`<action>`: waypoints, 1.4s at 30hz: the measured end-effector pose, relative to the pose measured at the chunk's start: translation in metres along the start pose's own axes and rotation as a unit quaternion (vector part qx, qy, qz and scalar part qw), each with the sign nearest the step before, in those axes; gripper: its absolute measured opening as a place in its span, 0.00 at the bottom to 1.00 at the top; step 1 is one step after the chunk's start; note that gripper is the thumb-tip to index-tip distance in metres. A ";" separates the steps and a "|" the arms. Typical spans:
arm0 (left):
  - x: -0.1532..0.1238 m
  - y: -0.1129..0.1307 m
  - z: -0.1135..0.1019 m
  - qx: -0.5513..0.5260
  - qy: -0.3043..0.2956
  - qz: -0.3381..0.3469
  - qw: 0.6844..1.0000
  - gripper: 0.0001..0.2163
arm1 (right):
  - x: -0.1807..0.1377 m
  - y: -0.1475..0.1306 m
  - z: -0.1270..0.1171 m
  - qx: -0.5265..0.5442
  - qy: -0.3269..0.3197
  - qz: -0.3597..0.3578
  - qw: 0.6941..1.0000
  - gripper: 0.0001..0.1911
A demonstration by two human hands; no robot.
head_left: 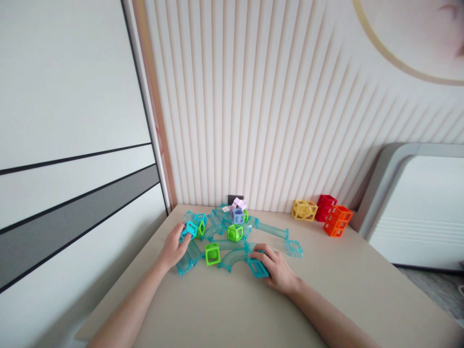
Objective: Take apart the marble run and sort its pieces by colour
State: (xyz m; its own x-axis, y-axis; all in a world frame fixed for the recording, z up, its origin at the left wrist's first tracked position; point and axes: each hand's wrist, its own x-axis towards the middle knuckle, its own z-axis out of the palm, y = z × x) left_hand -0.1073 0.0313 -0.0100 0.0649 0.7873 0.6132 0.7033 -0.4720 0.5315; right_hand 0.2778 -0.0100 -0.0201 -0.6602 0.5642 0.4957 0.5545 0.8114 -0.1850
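Note:
My left hand [174, 247] is closed on a light blue cube frame [190, 229], held near the left part of a pile of clear teal track pieces [268, 229]. My right hand [277, 268] grips a darker blue cube frame [258, 268] beside a curved teal track piece [232, 260]. Between the hands sits a green cube [212, 254], with another green cube [235, 233] farther back. Behind that one are a periwinkle cube [238, 216] and a pale purple piece [239, 203]. My fingers partly cover both held cubes.
At the back right of the table [203, 309] stand yellow cubes [304, 210], red cubes [325, 208] and a stack of orange cubes [338, 221]. A ribbed wall [224, 106] borders the back. A white cabinet [72, 96] rises at left, a grey-edged headboard [424, 193] at right.

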 end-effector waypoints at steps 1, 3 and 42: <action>0.000 0.000 -0.001 -0.011 -0.005 -0.014 1.000 0.09 | 0.000 0.000 0.000 0.000 0.000 -0.001 1.000 0.33; 0.000 0.000 -0.002 -0.037 -0.011 -0.040 0.998 0.11 | 0.000 -0.001 -0.001 0.000 0.001 -0.003 1.000 0.33; 0.005 0.106 0.035 -0.017 0.069 0.162 0.984 0.10 | 0.014 -0.006 0.005 0.166 0.195 0.102 0.961 0.16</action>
State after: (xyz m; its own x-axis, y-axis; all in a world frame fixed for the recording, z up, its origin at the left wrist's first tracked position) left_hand -0.0077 -0.0013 0.0294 0.1829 0.5335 0.8258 0.6379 -0.7035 0.3132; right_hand 0.2626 -0.0063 -0.0166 -0.2787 0.6700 0.6880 0.4170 0.7298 -0.5418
